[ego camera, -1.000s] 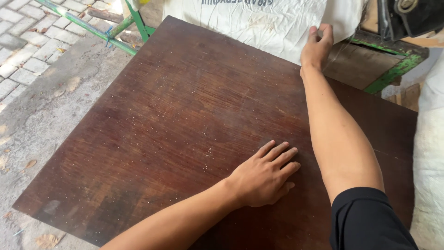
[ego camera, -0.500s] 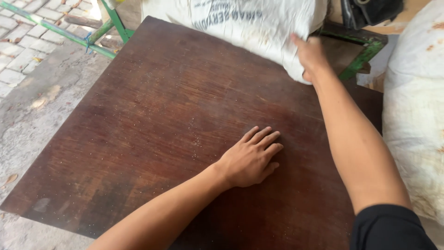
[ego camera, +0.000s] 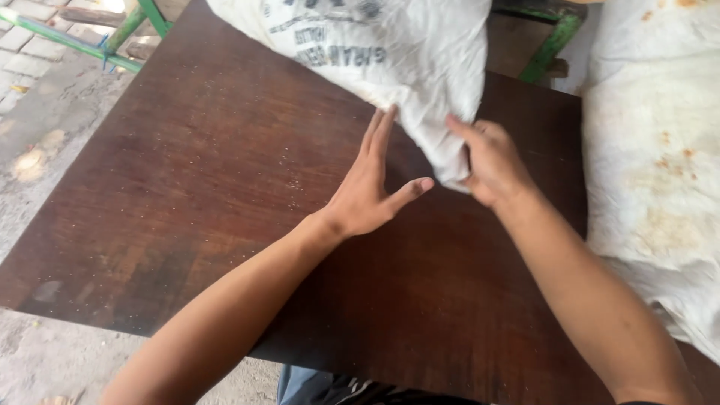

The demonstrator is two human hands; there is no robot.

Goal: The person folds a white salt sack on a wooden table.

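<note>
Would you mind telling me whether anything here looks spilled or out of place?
Pale crumbs lie scattered over the dark wooden board, and the white sack gripped by the right hand lies crumpled across its far edge.

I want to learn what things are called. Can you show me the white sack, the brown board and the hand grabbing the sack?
white sack [ego camera: 390, 67], head view, on its printed cloth face.
brown board [ego camera: 210, 172], head view, on bare wood left of the hands.
right hand [ego camera: 491, 161], head view, on its back.
</note>
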